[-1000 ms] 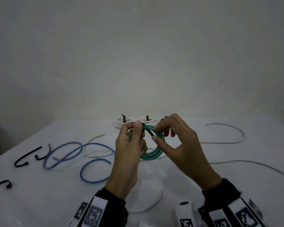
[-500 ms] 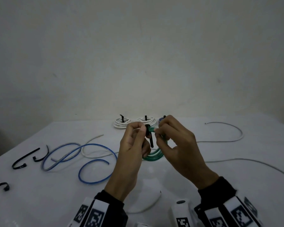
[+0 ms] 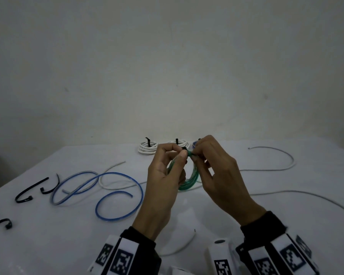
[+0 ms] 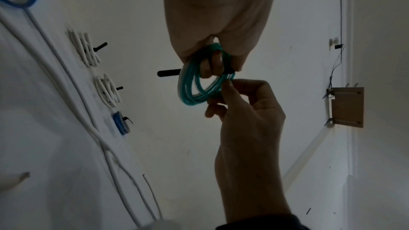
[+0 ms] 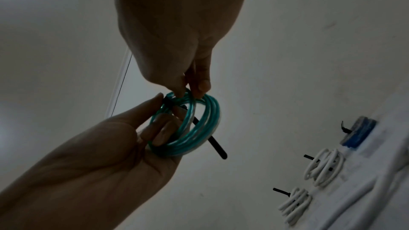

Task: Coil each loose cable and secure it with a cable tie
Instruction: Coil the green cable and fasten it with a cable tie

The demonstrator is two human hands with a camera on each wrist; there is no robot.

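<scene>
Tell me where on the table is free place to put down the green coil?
Free: the bare table between the long white cable and the wrists, under the green coil. Crowded: left, around the loose blue cable and black cable ties; back edge, by the tied coils.

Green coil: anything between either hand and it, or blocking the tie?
Nothing visible. Left hand and right hand both pinch the green coil directly; the black cable tie already wraps it, tail sticking out free.

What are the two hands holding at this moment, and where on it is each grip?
Both hold the green cable coil near its top, where the black cable tie wraps it: the left hand beside the tie with fingers through the loop, the right hand pinching the strands.
</scene>
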